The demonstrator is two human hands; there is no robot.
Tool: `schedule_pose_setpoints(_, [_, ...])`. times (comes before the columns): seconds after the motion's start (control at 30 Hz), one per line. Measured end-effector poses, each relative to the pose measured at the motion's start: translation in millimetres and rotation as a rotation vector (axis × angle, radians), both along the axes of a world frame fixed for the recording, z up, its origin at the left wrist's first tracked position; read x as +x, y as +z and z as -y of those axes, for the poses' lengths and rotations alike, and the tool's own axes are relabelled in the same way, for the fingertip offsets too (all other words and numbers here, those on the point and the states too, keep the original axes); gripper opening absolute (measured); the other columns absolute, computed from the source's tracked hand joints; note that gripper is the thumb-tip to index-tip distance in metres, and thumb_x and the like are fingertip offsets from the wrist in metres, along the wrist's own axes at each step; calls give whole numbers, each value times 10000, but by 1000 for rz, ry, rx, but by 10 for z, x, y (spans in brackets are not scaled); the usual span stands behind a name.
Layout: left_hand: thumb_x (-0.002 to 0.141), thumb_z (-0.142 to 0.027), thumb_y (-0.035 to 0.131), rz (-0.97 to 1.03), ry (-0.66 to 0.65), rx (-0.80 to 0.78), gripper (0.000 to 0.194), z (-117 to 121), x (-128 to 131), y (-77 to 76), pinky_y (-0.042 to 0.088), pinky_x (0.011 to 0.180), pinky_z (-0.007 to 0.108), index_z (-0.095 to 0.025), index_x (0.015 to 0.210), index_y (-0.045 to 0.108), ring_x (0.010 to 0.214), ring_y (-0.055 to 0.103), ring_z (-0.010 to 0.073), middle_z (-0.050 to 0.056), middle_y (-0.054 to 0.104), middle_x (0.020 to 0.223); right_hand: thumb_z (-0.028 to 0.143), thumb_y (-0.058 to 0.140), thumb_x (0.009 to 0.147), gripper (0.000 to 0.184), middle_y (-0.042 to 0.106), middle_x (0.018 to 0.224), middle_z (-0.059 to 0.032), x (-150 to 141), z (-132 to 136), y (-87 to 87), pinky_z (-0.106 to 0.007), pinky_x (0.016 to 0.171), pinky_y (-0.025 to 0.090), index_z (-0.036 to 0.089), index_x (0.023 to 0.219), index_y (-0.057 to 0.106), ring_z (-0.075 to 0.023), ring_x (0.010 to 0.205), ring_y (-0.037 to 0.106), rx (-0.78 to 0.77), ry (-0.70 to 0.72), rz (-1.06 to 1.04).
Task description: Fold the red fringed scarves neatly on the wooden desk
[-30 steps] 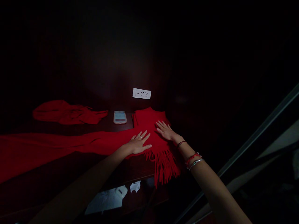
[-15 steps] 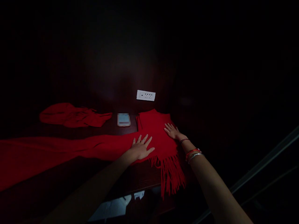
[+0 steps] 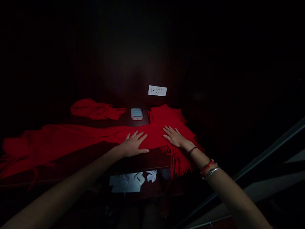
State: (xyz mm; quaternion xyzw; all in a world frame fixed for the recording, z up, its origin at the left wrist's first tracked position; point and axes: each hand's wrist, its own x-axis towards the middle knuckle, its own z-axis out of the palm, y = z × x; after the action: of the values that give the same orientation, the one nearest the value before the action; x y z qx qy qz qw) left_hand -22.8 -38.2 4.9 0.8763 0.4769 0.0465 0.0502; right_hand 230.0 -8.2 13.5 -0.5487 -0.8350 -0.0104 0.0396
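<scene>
A long red scarf (image 3: 78, 135) stretches across a dark tabletop, with fringe hanging over the front edge on the right and more fringe at the far left. My left hand (image 3: 133, 145) lies on it near the middle, fingers spread and a ring on one of them. To the right, my right hand (image 3: 174, 137) rests flat on the scarf above the hanging fringe, its fingers stretched out. Under and behind the scarf's right end sits folded red cloth (image 3: 165, 112). Neither hand grips the fabric.
A bunched red cloth (image 3: 97, 109) lies at the back left. Beside it is a small device with a blurred screen (image 3: 137, 114). A white socket panel (image 3: 157, 90) is on the dark wall. Below the tabletop are a pale sheet (image 3: 126, 183), a white case (image 3: 139, 178) and crumpled paper (image 3: 151, 176).
My left hand has slid left along the scarf, and my right hand has moved nearer the front edge. The view has shifted, showing the scarf's far left end and more below the tabletop.
</scene>
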Motion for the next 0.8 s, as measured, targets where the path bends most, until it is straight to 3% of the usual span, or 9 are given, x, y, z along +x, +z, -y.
schedule_pose_setpoints(0.1, [706, -644, 314, 10, 14, 117, 734, 115, -72, -86, 183, 953, 440, -196, 1287, 263, 1202, 221, 289, 110, 306, 1308, 519, 141, 823, 586, 147, 1378, -34, -12, -14, -19, -463, 992, 105, 199, 1312, 192, -208, 1255, 93, -23, -18, 1])
schedule_pose_setpoints(0.23, [724, -550, 407, 64, -22, 308, 593, 143, 108, -124, 278, 916, 370, -170, 1180, 414, 1105, 366, 251, 105, 434, 1191, 533, 151, 817, 590, 154, 1376, -37, -103, 31, 86, -467, 990, 108, 206, 1301, 232, -215, 1255, 86, 18, 42, -28])
schedule_pose_setpoints(0.4, [780, -261, 416, -44, -98, 394, 294, 69, 354, -19, 396, 767, 343, -168, 1046, 499, 893, 525, 222, 89, 556, 1000, 513, 152, 827, 564, 207, 1362, -42, -165, 91, 26, -459, 987, 133, 211, 1290, 266, -215, 1247, 137, -11, 109, -15])
schedule_pose_setpoints(0.53, [710, -38, 385, -166, -85, 423, 340, -9, 289, 107, 424, 665, 313, -174, 997, 509, 810, 561, 210, 83, 585, 914, 444, 173, 849, 517, 242, 1350, -53, -116, 71, -123, -427, 996, 130, 181, 1271, 314, -208, 1242, 157, 26, 115, 4])
schedule_pose_setpoints(0.7, [731, -70, 378, -123, 16, 426, 257, -145, 9, 168, 434, 633, 295, -159, 928, 517, 808, 562, 210, 90, 577, 919, 427, 190, 855, 489, 299, 1324, -69, -98, 77, -86, -442, 983, 153, 183, 1241, 364, -216, 1227, 206, 36, 138, -84])
schedule_pose_setpoints(0.8, [747, -115, 402, -33, 13, 366, 228, -231, -107, 174, 431, 667, 265, -171, 944, 500, 828, 557, 187, 72, 577, 922, 468, 262, 832, 489, 391, 1267, -76, -149, 145, 30, -446, 971, 181, 199, 1221, 384, -216, 1191, 282, 64, 245, -162])
